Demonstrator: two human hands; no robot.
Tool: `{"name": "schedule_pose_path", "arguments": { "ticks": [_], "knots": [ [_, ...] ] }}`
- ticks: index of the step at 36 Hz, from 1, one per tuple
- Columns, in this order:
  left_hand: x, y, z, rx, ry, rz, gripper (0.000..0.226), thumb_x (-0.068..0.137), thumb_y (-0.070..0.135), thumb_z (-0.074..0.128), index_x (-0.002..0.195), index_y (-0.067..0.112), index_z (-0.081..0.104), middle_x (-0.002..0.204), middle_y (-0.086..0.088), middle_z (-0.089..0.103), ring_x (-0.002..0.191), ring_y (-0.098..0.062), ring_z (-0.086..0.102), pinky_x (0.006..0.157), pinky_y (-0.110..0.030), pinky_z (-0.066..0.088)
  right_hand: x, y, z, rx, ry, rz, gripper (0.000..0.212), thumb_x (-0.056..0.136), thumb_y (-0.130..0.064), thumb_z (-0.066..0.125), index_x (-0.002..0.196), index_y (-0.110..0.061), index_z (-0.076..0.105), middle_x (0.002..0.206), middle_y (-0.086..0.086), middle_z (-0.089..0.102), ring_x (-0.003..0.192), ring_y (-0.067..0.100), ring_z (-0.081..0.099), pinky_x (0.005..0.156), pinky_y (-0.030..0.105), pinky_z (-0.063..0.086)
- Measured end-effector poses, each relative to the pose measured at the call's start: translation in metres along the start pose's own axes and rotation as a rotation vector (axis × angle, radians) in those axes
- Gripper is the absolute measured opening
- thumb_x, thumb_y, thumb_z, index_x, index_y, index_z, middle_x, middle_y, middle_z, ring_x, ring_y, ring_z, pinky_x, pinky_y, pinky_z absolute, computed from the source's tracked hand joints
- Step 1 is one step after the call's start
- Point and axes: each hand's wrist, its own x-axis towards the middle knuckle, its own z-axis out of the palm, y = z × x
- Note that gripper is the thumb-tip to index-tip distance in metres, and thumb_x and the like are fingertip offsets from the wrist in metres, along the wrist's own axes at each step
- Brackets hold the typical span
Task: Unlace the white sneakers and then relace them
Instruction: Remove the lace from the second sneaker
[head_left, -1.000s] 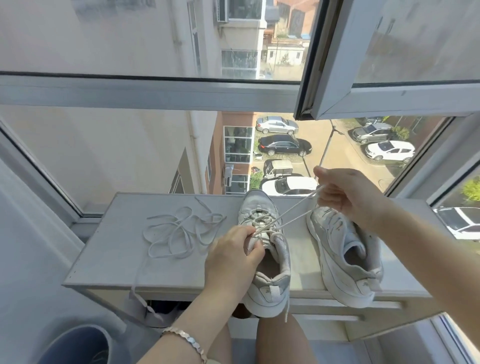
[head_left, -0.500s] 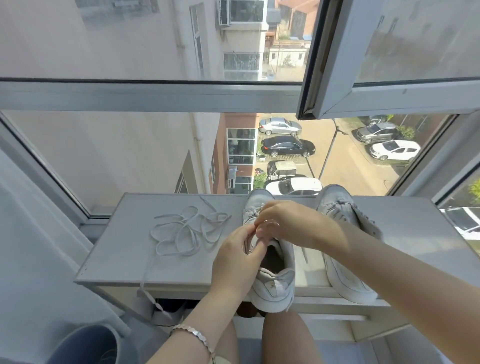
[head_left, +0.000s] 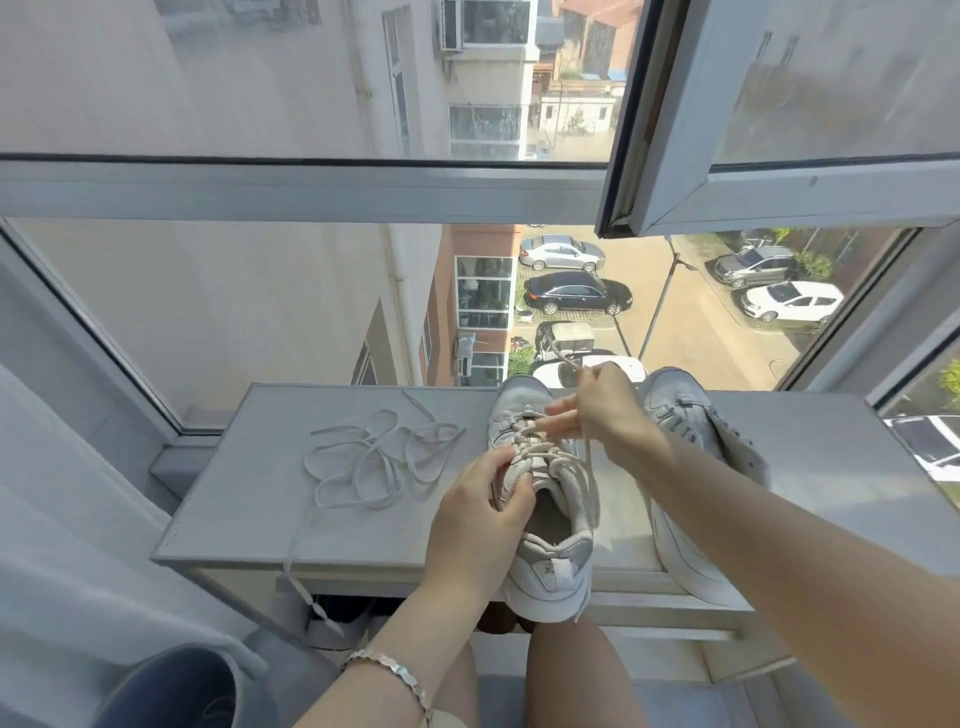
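While the left hand (head_left: 480, 512) is pinching the centre sneaker's (head_left: 545, 499) tongue, the right hand (head_left: 605, 410) is gripping lace (head_left: 563, 358) — relacing, next eyelet needing threading.

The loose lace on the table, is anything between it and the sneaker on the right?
Yes. The sneaker being laced, held by the left hand, and the right hand lie between the loose lace and the other sneaker.

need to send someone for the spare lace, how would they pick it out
Find the grey table under the window. On its left half, left of the two sneakers, the loose lace lies in a tangle. It is threaded through nothing, and one end hangs over the front edge.
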Motion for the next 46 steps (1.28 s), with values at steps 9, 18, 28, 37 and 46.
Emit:
{"name": "schedule_pose_path", "arguments": {
  "ticks": [9,18,28,37,46],
  "knots": [
    [0.002,0.001,-0.001,0.12,-0.025,0.08,0.034,0.096,0.031,0.046,0.129,0.024,0.054,0.123,0.01,0.058,0.112,-0.005,0.05,0.091,-0.019,0.04,-0.009,0.01,-0.022,-0.731,0.046,-0.548,0.035,0.091,-0.027,0.056,0.115,-0.002,0.058,0.109,0.009,0.062,0.092,0.013,0.055,0.076,0.017,0.04],
    [0.011,0.013,-0.004,0.391,-0.085,0.185,0.027,0.099,0.03,0.038,0.124,0.03,0.05,0.108,0.004,0.048,0.094,-0.016,0.052,0.071,-0.025,0.036,-0.034,0.044,-0.036,-0.766,-0.19,-0.536,0.021,0.08,-0.037,0.068,0.074,-0.022,0.056,0.071,-0.006,0.059,0.072,0.016,0.06,0.071,0.035,0.052],
    [0.017,0.013,0.0,0.515,0.046,0.294,0.023,0.099,0.032,0.041,0.107,0.019,0.057,0.083,0.0,0.044,0.067,-0.021,0.043,0.047,-0.019,0.02,-0.053,0.038,-0.045,-0.459,-0.175,-0.412,0.041,0.098,-0.03,0.041,0.062,-0.013,0.05,0.063,-0.005,0.063,0.073,0.021,0.066,0.069,0.037,0.054],
    [0.014,0.009,0.002,0.365,0.05,0.358,0.023,0.097,0.03,0.042,0.1,0.017,0.062,0.099,0.001,0.057,0.079,-0.022,0.056,0.059,-0.029,0.038,-0.032,0.008,-0.073,-0.186,0.137,-0.109,0.029,0.088,-0.016,0.061,0.067,-0.01,0.043,0.057,0.001,0.041,0.058,0.018,0.049,0.06,0.021,0.049],
    [0.015,0.013,-0.001,0.374,-0.005,0.321,0.02,0.099,0.027,0.041,0.107,0.015,0.055,0.102,0.002,0.054,0.088,-0.018,0.053,0.07,-0.029,0.038,-0.043,0.024,-0.03,-0.832,0.016,-0.706,0.005,0.081,-0.014,0.071,0.078,-0.01,0.073,0.071,-0.006,0.051,0.062,0.003,0.044,0.056,0.015,0.033]
  ]
}}
